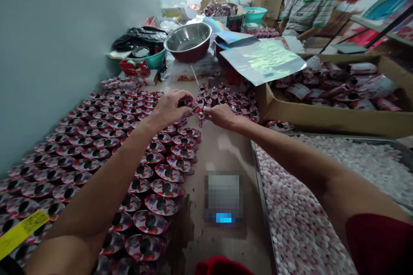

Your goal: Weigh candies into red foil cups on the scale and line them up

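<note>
One dark red sleeve is closest, at the bottom right, and one yellow strip is at the bottom left. The left hand curls around one red pack with a dark hole, up above the table. The right hand is near it, fingertips close together by one small pack; it is hard to see if it grips anything, so that cannot be told. Red packs stand in rows on the left, too many to count. One tray on the right holds lots of white lumps. Behind it sits one big cardboard box of packs. Farther back are one metal bowl and one other person.
</note>
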